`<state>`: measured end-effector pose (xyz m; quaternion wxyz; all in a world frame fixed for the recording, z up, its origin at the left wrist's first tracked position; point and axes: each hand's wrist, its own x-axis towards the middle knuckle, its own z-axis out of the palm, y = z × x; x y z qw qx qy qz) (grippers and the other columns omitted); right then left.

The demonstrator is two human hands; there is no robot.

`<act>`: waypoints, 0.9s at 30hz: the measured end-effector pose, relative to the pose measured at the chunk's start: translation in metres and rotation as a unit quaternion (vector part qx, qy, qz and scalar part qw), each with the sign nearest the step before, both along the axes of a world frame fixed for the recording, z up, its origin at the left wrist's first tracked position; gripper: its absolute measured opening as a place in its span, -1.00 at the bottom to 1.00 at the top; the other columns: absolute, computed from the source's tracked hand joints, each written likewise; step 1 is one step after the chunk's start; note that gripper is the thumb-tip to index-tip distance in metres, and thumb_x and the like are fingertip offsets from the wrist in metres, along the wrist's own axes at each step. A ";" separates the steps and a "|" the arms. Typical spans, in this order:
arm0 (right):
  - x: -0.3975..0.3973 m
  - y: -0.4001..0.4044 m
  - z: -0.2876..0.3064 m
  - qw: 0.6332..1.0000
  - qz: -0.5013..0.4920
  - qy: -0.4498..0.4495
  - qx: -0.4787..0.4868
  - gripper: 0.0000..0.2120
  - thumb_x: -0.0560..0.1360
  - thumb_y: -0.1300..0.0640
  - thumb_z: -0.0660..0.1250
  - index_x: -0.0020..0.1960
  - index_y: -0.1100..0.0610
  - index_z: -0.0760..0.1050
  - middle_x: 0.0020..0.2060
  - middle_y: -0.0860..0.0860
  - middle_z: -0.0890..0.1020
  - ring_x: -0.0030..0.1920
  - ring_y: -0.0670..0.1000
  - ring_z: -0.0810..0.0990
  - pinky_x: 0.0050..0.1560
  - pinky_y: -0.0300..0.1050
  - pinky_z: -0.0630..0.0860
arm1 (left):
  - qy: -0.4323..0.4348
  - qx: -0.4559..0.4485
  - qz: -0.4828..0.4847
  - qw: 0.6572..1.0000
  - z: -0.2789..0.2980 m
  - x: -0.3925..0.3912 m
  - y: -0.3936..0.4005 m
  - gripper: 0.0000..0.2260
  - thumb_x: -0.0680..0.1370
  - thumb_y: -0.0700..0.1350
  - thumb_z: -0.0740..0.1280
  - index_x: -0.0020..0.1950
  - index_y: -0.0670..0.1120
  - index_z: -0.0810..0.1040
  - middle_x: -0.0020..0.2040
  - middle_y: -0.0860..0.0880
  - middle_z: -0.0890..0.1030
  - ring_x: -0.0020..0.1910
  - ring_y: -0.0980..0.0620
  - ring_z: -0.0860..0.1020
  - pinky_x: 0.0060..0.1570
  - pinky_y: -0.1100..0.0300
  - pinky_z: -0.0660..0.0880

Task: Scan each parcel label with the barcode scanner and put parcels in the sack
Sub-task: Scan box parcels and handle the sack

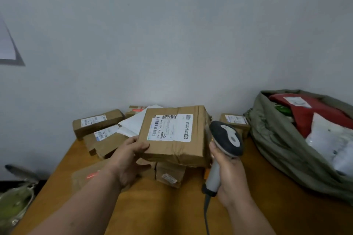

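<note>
My left hand (127, 160) grips the near left corner of a brown cardboard parcel (183, 145), thumb on top, and holds it tilted above the pile. Its white barcode label (170, 127) faces up. My right hand (228, 175) grips the grey handle of the barcode scanner (225, 139); its dark head sits just right of the parcel. A red scan line (92, 175) falls on a flat parcel near my left forearm. The olive green sack (282, 139) lies open at the right, holding a red parcel (313, 114) and white bags.
Several more brown parcels (96, 122) and a white envelope (133, 122) are piled at the back of the orange wooden table (162, 208), against the wall. A small box (236, 122) sits between scanner and sack. The scanner cable hangs toward the near edge. A green bag (13, 202) lies off the table's left side.
</note>
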<state>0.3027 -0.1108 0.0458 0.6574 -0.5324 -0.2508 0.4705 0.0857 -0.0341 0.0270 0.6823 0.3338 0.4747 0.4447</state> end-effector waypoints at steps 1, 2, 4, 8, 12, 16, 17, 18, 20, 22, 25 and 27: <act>0.000 -0.009 0.001 1.000 -0.002 -0.001 -0.004 -0.52 0.32 -0.03 0.49 0.21 0.04 0.58 0.06 -0.03 0.68 0.12 0.04 0.61 0.13 0.02 0.55 | -0.008 0.004 -0.002 1.000 0.004 0.002 -0.011 -0.71 0.47 -0.27 0.34 0.18 -0.11 0.50 0.14 -0.25 0.61 0.13 -0.23 0.54 0.11 -0.21 0.49; 0.001 -0.017 0.002 1.000 -0.005 -0.002 -0.008 -0.56 0.34 -0.03 0.49 0.19 0.04 0.59 0.04 -0.03 0.68 0.10 0.03 0.61 0.10 0.01 0.55 | -0.017 0.005 -0.009 1.000 0.007 0.002 -0.020 -0.68 0.42 -0.27 0.36 0.14 -0.11 0.46 0.15 -0.25 0.59 0.12 -0.26 0.53 0.05 -0.19 0.49; 0.003 -0.029 0.006 1.000 -0.017 0.006 -0.006 -0.72 0.43 0.02 0.47 0.12 0.04 0.59 -0.03 -0.06 0.68 0.03 -0.03 0.61 -0.05 -0.09 0.52 | -0.034 -0.005 -0.028 0.999 0.015 0.001 -0.034 -0.62 0.36 -0.25 0.39 0.13 -0.10 0.39 0.18 -0.28 0.57 0.09 -0.28 0.54 -0.03 -0.18 0.52; 0.011 -0.038 0.016 0.999 -0.041 0.028 -0.001 -0.78 0.47 0.03 0.45 0.08 0.08 0.62 -0.06 0.00 0.71 -0.01 0.02 0.65 -0.08 -0.08 0.53 | -0.025 -0.030 -0.100 0.994 0.019 -0.008 -0.044 -0.55 0.43 0.00 0.47 0.26 -0.15 0.55 0.23 -0.24 0.59 0.14 -0.24 0.56 -0.15 -0.06 0.59; 0.005 -0.033 0.019 0.997 -0.062 0.039 -0.006 -0.68 0.43 -0.01 0.48 0.12 0.10 0.59 -0.02 0.06 0.70 0.04 0.10 0.64 0.06 0.03 0.57 | 0.013 -0.035 -0.138 0.990 0.015 -0.015 -0.039 -0.44 0.36 0.12 0.54 0.29 -0.09 0.58 0.17 -0.24 0.62 0.10 -0.19 0.58 -0.22 0.04 0.57; -0.011 -0.025 0.017 0.998 -0.059 0.037 -0.004 -0.72 0.43 0.03 0.49 0.09 0.09 0.61 -0.07 0.03 0.72 0.04 0.09 0.66 0.09 0.05 0.57 | -0.027 -0.035 -0.120 0.992 0.015 -0.030 -0.036 -0.43 0.40 0.02 0.53 0.36 -0.10 0.49 0.20 -0.25 0.59 0.09 -0.22 0.60 -0.15 -0.07 0.61; -0.016 -0.024 0.015 0.998 -0.055 0.036 -0.009 -0.72 0.43 0.03 0.50 0.10 0.09 0.61 -0.05 0.04 0.72 0.05 0.10 0.66 0.11 0.07 0.57 | -0.047 -0.032 -0.111 0.992 0.014 -0.036 -0.034 -0.36 0.35 -0.01 0.57 0.38 -0.09 0.47 0.26 -0.26 0.56 0.12 -0.24 0.60 -0.13 -0.12 0.62; -0.021 -0.024 0.012 0.998 -0.055 0.032 -0.014 -0.70 0.43 0.04 0.50 0.12 0.09 0.61 -0.02 0.06 0.71 0.06 0.12 0.65 0.13 0.09 0.57 | -0.054 -0.024 -0.099 0.993 0.014 -0.041 -0.032 -0.25 0.27 -0.03 0.60 0.41 -0.06 0.43 0.29 -0.25 0.54 0.15 -0.26 0.59 -0.08 -0.19 0.62; -0.027 -0.023 0.005 0.997 -0.076 0.019 -0.024 -0.68 0.43 0.07 0.51 0.16 0.10 0.59 0.03 0.07 0.68 0.11 0.12 0.62 0.18 0.09 0.56 | -0.032 0.003 -0.064 0.997 0.014 -0.049 -0.027 -0.07 0.17 -0.07 0.65 0.49 0.05 0.33 0.30 -0.22 0.54 0.22 -0.27 0.56 0.06 -0.26 0.58; -0.030 -0.024 0.001 0.995 -0.093 0.002 -0.030 -0.64 0.44 0.09 0.51 0.20 0.14 0.57 0.00 0.05 0.65 0.08 0.08 0.61 0.10 0.04 0.58 | -0.022 0.027 -0.018 0.999 0.014 -0.054 -0.023 -0.05 0.25 -0.17 0.63 0.53 0.13 0.24 0.27 -0.19 0.56 0.23 -0.24 0.55 0.09 -0.22 0.57; -0.037 -0.027 0.001 0.998 -0.053 -0.025 -0.033 -0.65 0.43 0.08 0.51 0.16 0.18 0.58 -0.17 0.05 0.64 -0.10 0.06 0.61 -0.11 -0.03 0.53 | -0.019 0.052 0.018 0.998 0.017 -0.054 -0.023 -0.13 0.27 -0.22 0.54 0.51 0.08 0.27 0.24 -0.14 0.59 0.21 -0.21 0.56 0.05 -0.18 0.59; -0.043 -0.031 0.006 0.998 0.005 -0.059 -0.029 -0.69 0.41 0.08 0.52 0.10 0.15 0.60 -0.22 0.06 0.63 -0.14 0.08 0.59 -0.14 -0.02 0.51 | 0.001 0.069 0.028 0.997 0.020 -0.052 -0.024 -0.19 0.30 -0.23 0.54 0.48 0.10 0.30 0.23 -0.11 0.59 0.19 -0.18 0.56 0.11 -0.20 0.56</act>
